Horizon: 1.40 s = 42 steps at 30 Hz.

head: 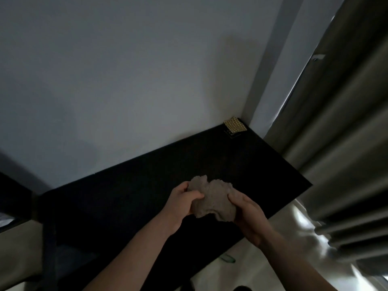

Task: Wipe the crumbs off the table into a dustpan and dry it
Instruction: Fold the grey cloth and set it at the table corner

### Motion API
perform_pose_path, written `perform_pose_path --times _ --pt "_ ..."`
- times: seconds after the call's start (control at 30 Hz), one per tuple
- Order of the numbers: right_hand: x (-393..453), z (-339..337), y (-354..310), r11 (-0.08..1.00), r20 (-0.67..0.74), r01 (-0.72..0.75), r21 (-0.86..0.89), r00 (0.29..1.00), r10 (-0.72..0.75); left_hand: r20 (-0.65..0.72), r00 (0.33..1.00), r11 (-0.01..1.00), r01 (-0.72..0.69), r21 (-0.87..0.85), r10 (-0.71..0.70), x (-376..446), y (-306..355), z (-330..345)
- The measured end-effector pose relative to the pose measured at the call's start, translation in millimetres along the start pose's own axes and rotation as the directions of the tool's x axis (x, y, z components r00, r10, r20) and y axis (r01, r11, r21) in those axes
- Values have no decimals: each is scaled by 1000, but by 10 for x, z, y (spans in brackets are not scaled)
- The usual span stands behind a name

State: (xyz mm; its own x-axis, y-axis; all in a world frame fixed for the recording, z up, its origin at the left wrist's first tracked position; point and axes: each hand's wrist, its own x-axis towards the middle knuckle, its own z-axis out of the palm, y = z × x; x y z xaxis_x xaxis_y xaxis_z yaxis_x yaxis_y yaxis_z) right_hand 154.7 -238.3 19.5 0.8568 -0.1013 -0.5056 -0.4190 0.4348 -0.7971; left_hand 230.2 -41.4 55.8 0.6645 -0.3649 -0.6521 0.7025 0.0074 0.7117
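Head view from above takes in a long, dark, flat-topped table [241, 164] pushed against a pale wall, its far corner tucked beside grey-green curtains [346, 143] on the right. The room is dim and the tabletop reads almost black, so I cannot make out any crumbs on it, and no dustpan shows anywhere in view.

Over the near half of that surface, a crumpled beige-grey cloth with a nubbly weave [211, 199] is held between both hands. It looks raised above the top, though the dark hides any gap. The left hand [178, 204] has its thumb and fingers pinched shut on the cloth's left edge; the right hand [251, 215] is closed on the lower right edge, thumb on top. The cloth's longer span runs roughly left to right between the two grips, bunched in the middle.

Most of the open tabletop lies beyond the fingers, stretching away toward the far right corner, so the wipe would likely start by lowering the cloth and reaching forward. The right hand sits nearer that stretch.

In that far corner rests a small gold, grid-patterned square object [234, 126].
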Motion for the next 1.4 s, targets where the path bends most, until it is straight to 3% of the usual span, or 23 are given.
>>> perform_pose_path --times 0.1,0.2,0.37,0.6,0.73,0.9,1.13,1.27,1.33,1.4 --pt "247 -104 -132 989 -166 63 -133 982 -85 -14 999 999 45 22 -44 300 59 46" --pt "515 -204 -276 964 -186 76 -256 974 -126 -7 997 994 80 74 -80 577 113 84" --pt "990 -422 -558 905 -141 74 -419 979 -145 -66 998 961 20 277 -2 1070 120 230" --pt "2007 -1150 -884 792 -69 75 -606 987 -147 -231 973 991 18 136 14 2073 75 792" --pt "2703 -1772 -1117 737 -71 28 -675 992 -102 -273 960 992 92 90 -64 2742 107 1308" --pt "3535 -2425 -1552 688 -46 5 -726 997 -56 -341 938 980 116 160 -55 3562 358 1926" --pt "4581 -2896 -2115 648 -16 80 -757 990 -142 -374 927 958 68 279 43 4567 953 2387" --pt "4994 -3069 -2220 538 55 89 -838 995 -80 -407 912 857 165 489 57 4947 1035 2405" --pt "5144 -3104 -2237 450 90 101 -887 995 -46 -382 922 720 226 657 59 5007 1000 2379" --pt "5333 -3081 -2224 339 100 129 -932 990 -102 -332 941 574 235 784 68 4999 903 2334"
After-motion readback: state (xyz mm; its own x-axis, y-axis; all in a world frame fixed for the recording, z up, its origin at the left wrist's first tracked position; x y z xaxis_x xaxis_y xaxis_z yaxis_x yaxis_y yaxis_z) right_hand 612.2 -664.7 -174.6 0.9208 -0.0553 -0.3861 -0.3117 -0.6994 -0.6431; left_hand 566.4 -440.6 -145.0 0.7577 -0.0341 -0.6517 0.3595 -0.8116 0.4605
